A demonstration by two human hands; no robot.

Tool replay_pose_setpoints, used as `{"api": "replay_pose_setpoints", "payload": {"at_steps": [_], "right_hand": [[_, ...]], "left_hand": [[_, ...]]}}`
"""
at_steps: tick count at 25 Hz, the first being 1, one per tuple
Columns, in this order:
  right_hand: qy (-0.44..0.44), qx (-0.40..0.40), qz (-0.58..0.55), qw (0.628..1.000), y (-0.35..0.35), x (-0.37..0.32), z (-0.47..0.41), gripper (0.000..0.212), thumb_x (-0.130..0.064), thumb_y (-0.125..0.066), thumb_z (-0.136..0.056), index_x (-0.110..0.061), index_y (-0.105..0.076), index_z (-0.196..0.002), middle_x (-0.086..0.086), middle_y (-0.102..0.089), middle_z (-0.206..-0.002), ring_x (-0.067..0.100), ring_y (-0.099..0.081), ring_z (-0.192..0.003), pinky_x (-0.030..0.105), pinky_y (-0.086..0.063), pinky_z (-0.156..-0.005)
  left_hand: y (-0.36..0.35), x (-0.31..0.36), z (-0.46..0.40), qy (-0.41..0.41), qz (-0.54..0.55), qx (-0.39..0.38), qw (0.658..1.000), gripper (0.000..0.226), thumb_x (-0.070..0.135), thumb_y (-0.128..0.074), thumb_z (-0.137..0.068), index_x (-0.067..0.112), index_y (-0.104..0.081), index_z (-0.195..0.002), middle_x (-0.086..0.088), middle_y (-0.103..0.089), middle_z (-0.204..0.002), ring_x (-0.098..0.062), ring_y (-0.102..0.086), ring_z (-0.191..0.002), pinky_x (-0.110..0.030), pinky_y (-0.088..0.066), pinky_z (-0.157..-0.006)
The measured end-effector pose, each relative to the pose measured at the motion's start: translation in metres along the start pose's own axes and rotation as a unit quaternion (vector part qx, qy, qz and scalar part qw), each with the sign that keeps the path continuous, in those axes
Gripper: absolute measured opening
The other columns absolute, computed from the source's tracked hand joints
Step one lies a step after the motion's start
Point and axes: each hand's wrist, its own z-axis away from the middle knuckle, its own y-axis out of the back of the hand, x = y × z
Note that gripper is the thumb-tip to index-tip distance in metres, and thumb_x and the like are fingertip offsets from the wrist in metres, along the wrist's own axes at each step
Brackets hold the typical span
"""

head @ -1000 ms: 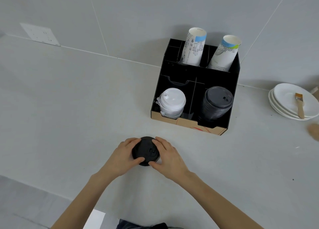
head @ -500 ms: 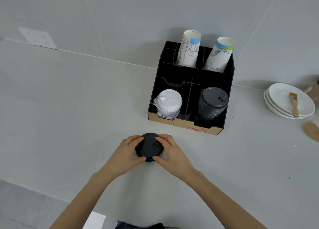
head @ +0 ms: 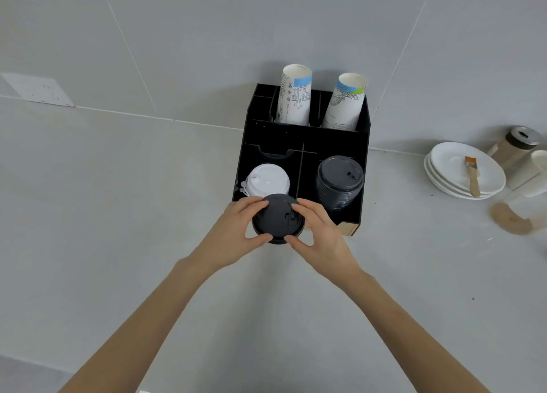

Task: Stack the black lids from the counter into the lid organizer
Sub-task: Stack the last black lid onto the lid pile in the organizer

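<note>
I hold a small stack of black lids [head: 276,218] between both hands, raised off the grey counter just in front of the black lid organizer [head: 305,138]. My left hand [head: 233,234] grips its left edge and my right hand [head: 321,232] grips its right edge. In the organizer's front right compartment stands a tall stack of black lids [head: 339,182]. White lids [head: 268,181] fill the front left compartment, partly hidden behind the held lids.
Two stacks of printed paper cups [head: 294,95] lean in the organizer's back compartments. At the right are stacked white plates [head: 450,170] with a brush [head: 472,173], a capped jar [head: 515,147] and a clear container [head: 521,212]. A wall outlet [head: 38,90] is at far left.
Both hands have lifted the black lids off the counter and carried them forward to the organizer's front. The view has shifted closer to the organizer.
</note>
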Motion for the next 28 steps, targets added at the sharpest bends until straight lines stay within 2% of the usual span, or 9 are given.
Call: {"api": "replay_pose_setpoints", "payload": {"at_steps": [2, 3, 5, 6, 10, 14, 23, 28], "right_hand": [[-0.001, 0.025, -0.003, 1.000, 0.015, 0.003, -0.004, 0.052, -0.013, -0.065, -0.079, -0.009, -0.043, -0.125, 0.009, -0.042, -0.136, 0.013, -0.040, -0.122, 0.032, -0.041, -0.103], [-0.002, 0.039, -0.004, 0.999, 0.022, 0.004, -0.007, 0.052, -0.012, -0.066, -0.078, -0.008, -0.043, -0.125, 0.010, -0.042, -0.135, 0.015, -0.041, -0.123, 0.029, -0.041, -0.103], [-0.009, 0.061, 0.014, 0.998, 0.035, 0.008, -0.012, 0.052, -0.012, -0.067, -0.077, -0.008, -0.045, -0.124, 0.009, -0.044, -0.135, 0.017, -0.042, -0.124, 0.006, -0.031, -0.100], [-0.014, 0.070, 0.024, 0.997, 0.042, 0.009, -0.015, 0.051, -0.013, -0.067, -0.077, -0.008, -0.045, -0.123, 0.009, -0.044, -0.136, 0.017, -0.042, -0.124, 0.000, -0.025, -0.096], [-0.029, 0.096, 0.032, 0.994, 0.063, 0.017, -0.025, 0.050, -0.013, -0.066, -0.077, -0.009, -0.046, -0.123, 0.008, -0.045, -0.136, 0.019, -0.043, -0.123, 0.006, -0.022, -0.093], [-0.038, 0.115, 0.038, 0.992, 0.079, 0.028, -0.033, 0.049, -0.012, -0.066, -0.078, -0.007, -0.046, -0.122, 0.010, -0.046, -0.135, 0.022, -0.045, -0.121, 0.005, -0.022, -0.092], [-0.083, 0.104, 0.052, 0.990, 0.089, 0.054, -0.045, 0.049, -0.014, -0.063, -0.080, -0.008, -0.043, -0.125, 0.009, -0.044, -0.136, 0.022, -0.044, -0.123, 0.007, -0.022, -0.091], [-0.099, 0.084, 0.053, 0.990, 0.086, 0.062, -0.052, 0.051, -0.016, -0.061, -0.082, -0.009, -0.039, -0.128, 0.008, -0.041, -0.139, 0.022, -0.040, -0.126, 0.016, -0.024, -0.097]], "left_hand": [[0.001, 0.012, -0.015, -0.016, -0.002, 0.000, 1.000, 0.058, 0.023, -0.064, -0.080, 0.017, -0.037, -0.131, 0.001, -0.038, -0.141, -0.018, -0.032, -0.128, -0.019, -0.021, -0.101], [0.001, 0.017, -0.023, -0.022, -0.002, 0.000, 1.000, 0.057, 0.023, -0.064, -0.080, 0.017, -0.038, -0.131, 0.001, -0.038, -0.141, -0.017, -0.032, -0.129, -0.020, -0.021, -0.102], [0.002, 0.026, -0.037, -0.033, 0.004, -0.004, 0.999, 0.057, 0.023, -0.064, -0.079, 0.016, -0.038, -0.130, 0.000, -0.038, -0.141, -0.017, -0.031, -0.131, -0.023, -0.022, -0.105], [0.001, 0.030, -0.044, -0.040, 0.003, -0.006, 0.999, 0.057, 0.023, -0.064, -0.080, 0.016, -0.038, -0.130, 0.000, -0.038, -0.142, -0.018, -0.031, -0.132, -0.026, -0.022, -0.107], [-0.002, 0.048, -0.072, -0.059, -0.012, -0.013, 0.998, 0.058, 0.024, -0.063, -0.080, 0.014, -0.037, -0.131, -0.003, -0.037, -0.143, -0.017, -0.031, -0.132, -0.020, -0.020, -0.105], [-0.009, 0.061, -0.096, -0.070, -0.013, -0.030, 0.997, 0.058, 0.023, -0.062, -0.081, 0.012, -0.036, -0.131, -0.007, -0.038, -0.142, -0.020, -0.034, -0.131, -0.026, -0.025, -0.107], [-0.031, 0.065, -0.127, -0.063, -0.014, -0.059, 0.996, 0.057, 0.022, -0.061, -0.082, 0.011, -0.036, -0.132, -0.007, -0.036, -0.143, -0.020, -0.032, -0.132, -0.029, -0.025, -0.109], [-0.039, 0.060, -0.134, -0.051, -0.018, -0.062, 0.997, 0.056, 0.023, -0.060, -0.082, 0.012, -0.035, -0.132, -0.006, -0.035, -0.145, -0.020, -0.030, -0.134, -0.029, -0.022, -0.109]]}}
